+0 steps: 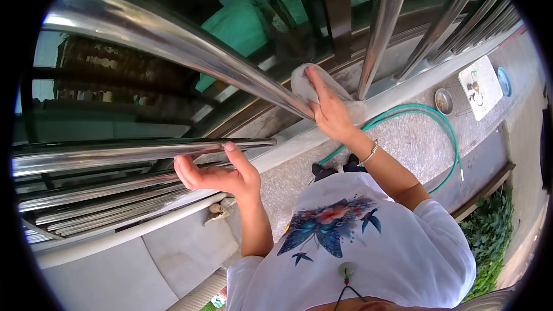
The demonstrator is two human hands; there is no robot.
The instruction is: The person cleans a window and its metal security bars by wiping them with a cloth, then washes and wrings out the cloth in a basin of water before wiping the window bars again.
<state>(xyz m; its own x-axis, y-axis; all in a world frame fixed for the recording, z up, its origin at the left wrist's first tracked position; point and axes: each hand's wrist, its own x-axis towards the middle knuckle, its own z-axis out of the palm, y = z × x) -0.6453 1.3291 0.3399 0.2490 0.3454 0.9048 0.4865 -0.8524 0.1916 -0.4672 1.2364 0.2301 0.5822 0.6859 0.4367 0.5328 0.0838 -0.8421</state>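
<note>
Between two shiny metal bars, my right hand [331, 112] presses a pale, crumpled cloth [305, 85] near the window's lower frame, with the fingers on top of the cloth. My left hand [222, 177] is curled against another metal bar [127, 154] at the left, with the thumb and fingertips touching its lower side. A thick metal bar [201, 52] slants down from the upper left to the sill [305, 141] beside my right hand. Behind the bars is dark glass [109, 92] with reflections.
A green hose [455, 150] loops on the speckled ground at the right. Beyond it are a metal bowl [443, 101], a white board [481, 87] and a blue basin [504, 82]. Green plants [487, 236] grow at the lower right. A pale pipe [132, 227] runs along the lower left.
</note>
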